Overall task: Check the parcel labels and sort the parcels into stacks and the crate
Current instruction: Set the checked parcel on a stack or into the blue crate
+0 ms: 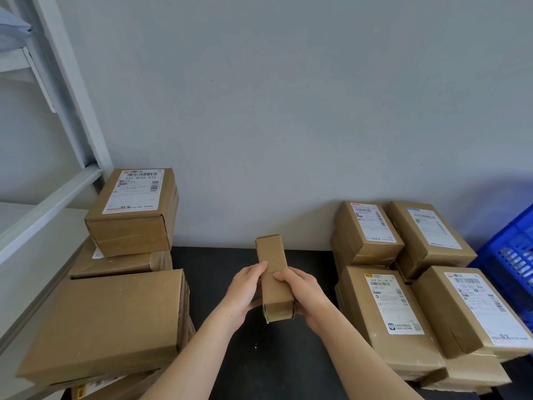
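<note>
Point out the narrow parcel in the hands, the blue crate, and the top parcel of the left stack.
narrow parcel (276, 294): head view, top face.
blue crate (511, 255): head view, side wall.
top left parcel (127, 235): head view, front face.

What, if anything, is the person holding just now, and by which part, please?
A narrow cardboard parcel: the left hand and the right hand grip its long sides, towards its nearer end.

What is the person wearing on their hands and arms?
Nothing that shows. The left hand and right hand are bare: no gloves, rings or watch. The left arm and right arm are bare too, with no sleeves in view.
</note>
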`<state>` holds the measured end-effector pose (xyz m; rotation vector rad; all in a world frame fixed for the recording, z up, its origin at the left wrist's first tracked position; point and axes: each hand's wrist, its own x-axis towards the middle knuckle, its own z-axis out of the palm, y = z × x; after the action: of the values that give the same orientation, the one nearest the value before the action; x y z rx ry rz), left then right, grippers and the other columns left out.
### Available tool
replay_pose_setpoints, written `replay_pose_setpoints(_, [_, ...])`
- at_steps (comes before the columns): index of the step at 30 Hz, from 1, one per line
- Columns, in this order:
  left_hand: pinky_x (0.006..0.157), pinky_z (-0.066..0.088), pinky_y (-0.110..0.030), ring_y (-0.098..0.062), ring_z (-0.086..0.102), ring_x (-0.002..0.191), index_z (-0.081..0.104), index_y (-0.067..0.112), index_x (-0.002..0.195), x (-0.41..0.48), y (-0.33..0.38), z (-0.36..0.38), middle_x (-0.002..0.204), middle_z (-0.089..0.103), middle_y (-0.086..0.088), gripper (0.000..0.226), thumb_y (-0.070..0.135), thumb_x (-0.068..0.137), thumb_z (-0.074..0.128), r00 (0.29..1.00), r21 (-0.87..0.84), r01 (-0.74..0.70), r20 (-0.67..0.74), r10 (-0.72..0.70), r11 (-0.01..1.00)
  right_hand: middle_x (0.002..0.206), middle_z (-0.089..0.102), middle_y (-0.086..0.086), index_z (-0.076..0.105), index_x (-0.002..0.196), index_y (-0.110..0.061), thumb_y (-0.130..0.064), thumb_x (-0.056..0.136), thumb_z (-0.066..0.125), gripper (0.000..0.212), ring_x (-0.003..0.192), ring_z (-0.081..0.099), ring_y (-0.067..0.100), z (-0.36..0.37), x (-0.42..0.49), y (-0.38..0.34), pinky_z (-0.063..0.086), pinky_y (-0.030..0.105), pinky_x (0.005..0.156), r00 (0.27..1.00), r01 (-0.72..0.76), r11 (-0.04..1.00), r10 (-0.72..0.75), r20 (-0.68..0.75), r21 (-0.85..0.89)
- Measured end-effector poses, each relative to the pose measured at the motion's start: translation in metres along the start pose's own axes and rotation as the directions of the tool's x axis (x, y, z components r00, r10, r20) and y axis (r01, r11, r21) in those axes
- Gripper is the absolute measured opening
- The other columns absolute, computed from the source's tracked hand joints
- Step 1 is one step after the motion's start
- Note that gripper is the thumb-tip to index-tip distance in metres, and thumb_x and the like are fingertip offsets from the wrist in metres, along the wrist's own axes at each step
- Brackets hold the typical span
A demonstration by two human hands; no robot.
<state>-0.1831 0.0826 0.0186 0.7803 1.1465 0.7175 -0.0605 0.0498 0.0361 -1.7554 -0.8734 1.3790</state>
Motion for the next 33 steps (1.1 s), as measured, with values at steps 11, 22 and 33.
replay_pose_setpoints(11, [0.092,0.050,-0.047,-0.027,0.059,0.104,0.048,0.023,0.122,-0.002,0.001,-0.005,0.113,0.060,-0.010,0.037,0.047,0.093,0.050,0.997,-0.050,0.069,0.036,-0.067,0.996,0.110,0.057,0.003,0.051,0.116,-0.024,-0.041,0.091,0.056,0.031,0.101,0.056,0.020,0.006,-0.004,-0.003,0.049,0.036,0.088,0.997,-0.068,0.997,0.067,0.035,0.044])
replay_pose_setpoints(22, [0.090,0.051,-0.045,-0.023,0.058,0.097,0.048,0.028,0.112,-0.006,-0.002,0.002,0.104,0.058,-0.006,0.019,0.040,0.098,0.044,1.000,-0.035,0.004,0.010,-0.004,0.999,0.104,0.057,0.000,0.051,0.106,-0.028,-0.038,0.094,0.052,0.016,0.096,0.055,0.016,0.004,-0.008,-0.002,0.046,0.030,0.078,0.999,-0.035,0.999,0.036,0.041,-0.014])
replay_pose_setpoints(33, [0.086,0.052,-0.040,-0.022,0.057,0.105,0.038,0.026,0.127,-0.011,-0.001,-0.002,0.115,0.054,-0.002,0.036,0.030,0.095,0.053,0.996,-0.029,-0.080,0.042,0.081,0.996,0.117,0.056,0.004,0.049,0.125,-0.027,-0.022,0.089,0.059,0.038,0.107,0.054,0.023,-0.008,-0.005,0.002,0.050,0.033,0.082,0.990,0.001,0.997,-0.013,0.141,0.082])
